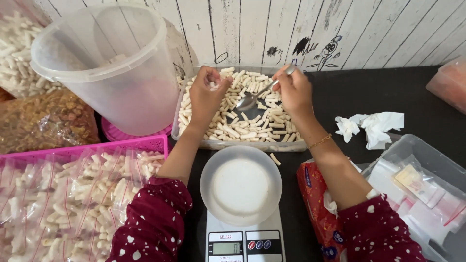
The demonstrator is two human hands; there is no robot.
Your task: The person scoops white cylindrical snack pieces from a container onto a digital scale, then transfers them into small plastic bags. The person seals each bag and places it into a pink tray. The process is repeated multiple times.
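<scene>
A clear rectangular tub [180, 112] holds several pale, stick-shaped snack pieces [252, 127]. My left hand [206, 93] hovers over its left side, fingers curled around a few pieces. My right hand [292, 89] grips the handle of a metal spoon [251, 99], whose bowl dips into the snacks at the tub's middle. In front of the tub, an empty white round bowl [241, 184] rests on a white digital kitchen scale [245, 241]. One loose piece [275, 159] lies on the dark table between tub and bowl.
A big clear bucket [111, 63] stands on a pink lid at the left. A pink basket [73, 148] holds several filled snack bags [73, 204]. Crumpled tissue [371, 126], a red tissue pack [318, 208] and a clear bin of empty bags [417, 184] sit at the right.
</scene>
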